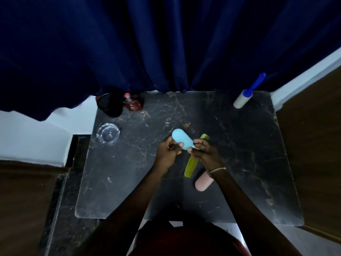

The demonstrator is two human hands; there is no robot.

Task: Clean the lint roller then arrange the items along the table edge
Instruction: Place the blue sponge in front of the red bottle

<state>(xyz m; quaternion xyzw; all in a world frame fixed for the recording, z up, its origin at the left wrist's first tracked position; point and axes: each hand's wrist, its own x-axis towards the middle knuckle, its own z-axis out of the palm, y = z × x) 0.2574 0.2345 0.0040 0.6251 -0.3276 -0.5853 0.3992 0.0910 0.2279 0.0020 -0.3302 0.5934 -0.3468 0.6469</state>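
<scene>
As I look down over the dark marble table (129, 182), both my hands are busy with a light blue oval case (181, 141), held just above the middle of the tabletop. My left hand (168, 151) has its fingers curled round the case's lower half, thumb lying on its top face. My right hand (204, 152) pinches the near end of the same case between thumb and fingertips; a thin bracelet (216, 169) sits on that wrist.

The lint roller (243, 98) is well apart from my hands, at the far right corner of the table, its white roll resting on the surface and its blue handle slanting up towards the dark blue curtain (166, 43).

Under my right hand a long green comb (191, 166) lies flat, and just beside its near end is a pink oval case (203, 182), partly covered by my forearm.

Along the far left edge are a round black dish (108, 106) and a small red bottle (132, 105). Nearer, at the left edge, stands a clear glass ashtray (108, 134).
</scene>
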